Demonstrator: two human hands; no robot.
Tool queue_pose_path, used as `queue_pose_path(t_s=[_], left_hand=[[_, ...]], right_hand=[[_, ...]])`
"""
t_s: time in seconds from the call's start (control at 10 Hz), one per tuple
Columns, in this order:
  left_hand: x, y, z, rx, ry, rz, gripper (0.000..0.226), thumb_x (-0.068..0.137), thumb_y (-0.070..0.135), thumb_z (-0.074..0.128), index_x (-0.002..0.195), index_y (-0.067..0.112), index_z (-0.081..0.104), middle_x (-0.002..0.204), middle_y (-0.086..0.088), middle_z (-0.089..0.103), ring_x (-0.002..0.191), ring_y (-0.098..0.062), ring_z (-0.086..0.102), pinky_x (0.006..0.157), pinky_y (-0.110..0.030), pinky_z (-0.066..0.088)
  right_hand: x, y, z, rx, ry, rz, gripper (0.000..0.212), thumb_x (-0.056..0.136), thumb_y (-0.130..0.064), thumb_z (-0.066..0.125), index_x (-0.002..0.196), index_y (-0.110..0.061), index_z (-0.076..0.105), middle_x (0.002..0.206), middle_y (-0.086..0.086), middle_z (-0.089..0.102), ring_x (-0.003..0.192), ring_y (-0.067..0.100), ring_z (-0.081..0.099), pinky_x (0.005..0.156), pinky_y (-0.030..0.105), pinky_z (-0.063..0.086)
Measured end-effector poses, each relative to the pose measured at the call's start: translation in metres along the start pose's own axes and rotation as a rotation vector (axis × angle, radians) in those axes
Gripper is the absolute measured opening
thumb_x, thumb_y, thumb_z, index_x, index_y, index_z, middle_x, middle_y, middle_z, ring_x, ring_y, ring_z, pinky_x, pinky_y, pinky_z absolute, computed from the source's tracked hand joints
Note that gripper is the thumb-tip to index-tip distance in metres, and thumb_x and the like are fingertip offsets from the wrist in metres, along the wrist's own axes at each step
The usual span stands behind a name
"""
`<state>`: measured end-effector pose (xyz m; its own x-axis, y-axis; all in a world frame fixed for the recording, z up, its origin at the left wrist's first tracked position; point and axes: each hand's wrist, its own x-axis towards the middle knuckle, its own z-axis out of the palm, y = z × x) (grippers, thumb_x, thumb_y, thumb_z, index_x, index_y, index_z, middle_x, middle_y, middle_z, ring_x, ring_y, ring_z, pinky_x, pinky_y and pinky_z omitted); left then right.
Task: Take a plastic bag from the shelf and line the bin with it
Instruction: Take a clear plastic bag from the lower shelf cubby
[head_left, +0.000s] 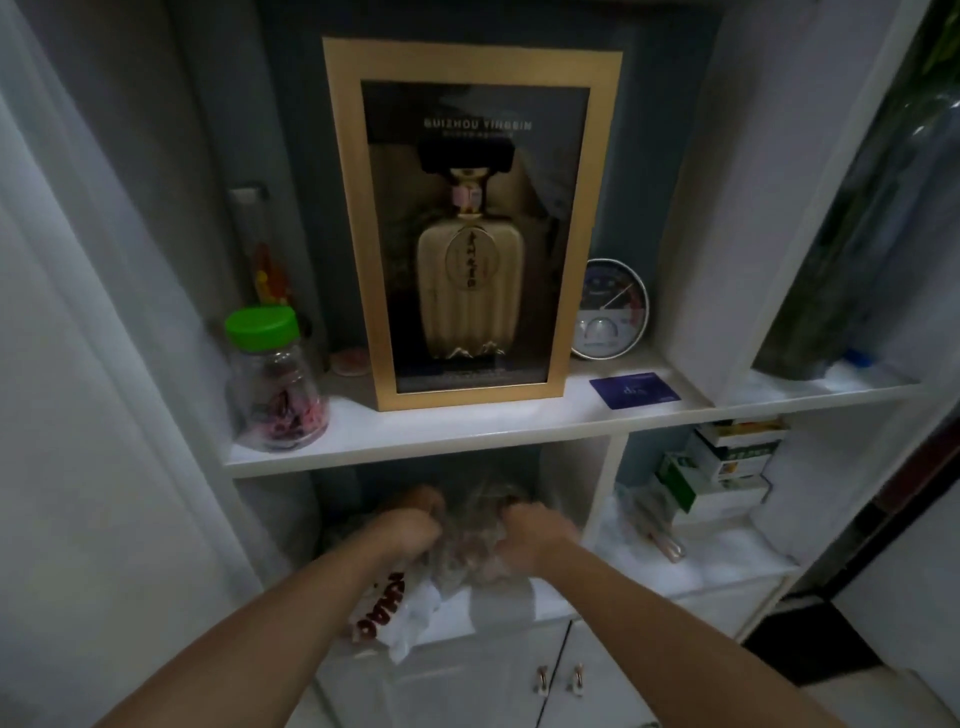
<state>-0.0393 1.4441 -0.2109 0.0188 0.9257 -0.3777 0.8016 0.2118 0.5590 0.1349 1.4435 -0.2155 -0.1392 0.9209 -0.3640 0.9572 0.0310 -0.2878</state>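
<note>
White lower shelf (649, 577) carries the crumpled clear plastic bag (475, 551) directly between both hands, left hand (410, 530) and right hand (535, 532) closed on it, equally near.

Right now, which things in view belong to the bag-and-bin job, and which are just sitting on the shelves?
Job:
clear plastic bags, bunched in the lower compartment
left hand and right hand, both gripping them
white printed bag, hanging over the edge

Lying about:
gold-framed bottle box
green-lidded jar
round gauge
blue card
stacked boxes

No bin in view.
</note>
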Motion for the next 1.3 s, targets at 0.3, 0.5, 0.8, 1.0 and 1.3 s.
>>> queue_pose_path(t_s=[0.3, 0.5, 0.8, 1.0, 1.3], left_hand=[[0.039, 0.009, -0.001, -0.039, 0.012, 0.060, 0.020, 0.094, 0.027, 0.060, 0.110, 0.016, 0.063, 0.115, -0.005, 0.062, 0.105, -0.020, 0.059, 0.092, -0.030, 0.045], [0.048, 0.002, 0.000, -0.077, -0.065, 0.079, 0.044, 0.091, 0.029, 0.065, 0.131, 0.029, 0.049, 0.134, 0.002, 0.050, 0.129, -0.019, 0.047, 0.108, -0.033, 0.035], [0.042, 0.023, 0.012, -0.039, -0.151, 0.134, 0.063, 0.086, 0.026, 0.067, 0.143, 0.025, 0.040, 0.144, -0.009, 0.045, 0.128, -0.026, 0.047, 0.108, -0.045, 0.040], [0.011, 0.045, 0.022, -0.053, -0.158, 0.192, 0.078, 0.084, 0.038, 0.068, 0.150, 0.034, 0.026, 0.149, -0.005, 0.041, 0.126, -0.025, 0.049, 0.092, -0.036, 0.042], [-0.063, 0.057, 0.052, 0.073, 0.015, 0.288, 0.081, 0.086, 0.013, 0.067, 0.153, 0.021, 0.024, 0.157, -0.008, 0.032, 0.136, -0.027, 0.041, 0.108, -0.042, 0.042]], right_hand=[[0.043, 0.009, 0.021, 0.082, -0.006, 0.084, 0.051, 0.091, -0.034, 0.056, 0.135, -0.009, 0.049, 0.138, 0.017, 0.053, 0.125, 0.036, 0.051, 0.100, 0.043, 0.043], [0.037, 0.015, 0.013, 0.026, 0.059, 0.040, 0.027, 0.093, -0.028, 0.052, 0.116, -0.018, 0.061, 0.102, 0.006, 0.060, 0.105, 0.026, 0.062, 0.081, 0.034, 0.045], [-0.007, 0.046, -0.001, 0.211, 0.288, 0.013, 0.031, 0.094, -0.024, 0.054, 0.063, -0.027, 0.052, 0.069, -0.001, 0.058, 0.066, 0.017, 0.057, 0.065, 0.028, 0.049], [-0.055, 0.062, -0.001, 0.281, 0.317, 0.040, 0.034, 0.095, -0.021, 0.052, 0.062, -0.027, 0.046, 0.070, 0.002, 0.058, 0.068, 0.020, 0.057, 0.062, 0.026, 0.043], [-0.147, 0.095, -0.004, 0.527, 0.412, 0.102, 0.026, 0.096, -0.017, 0.051, 0.072, -0.017, 0.059, 0.069, 0.007, 0.064, 0.064, 0.022, 0.058, 0.069, 0.038, 0.054]])
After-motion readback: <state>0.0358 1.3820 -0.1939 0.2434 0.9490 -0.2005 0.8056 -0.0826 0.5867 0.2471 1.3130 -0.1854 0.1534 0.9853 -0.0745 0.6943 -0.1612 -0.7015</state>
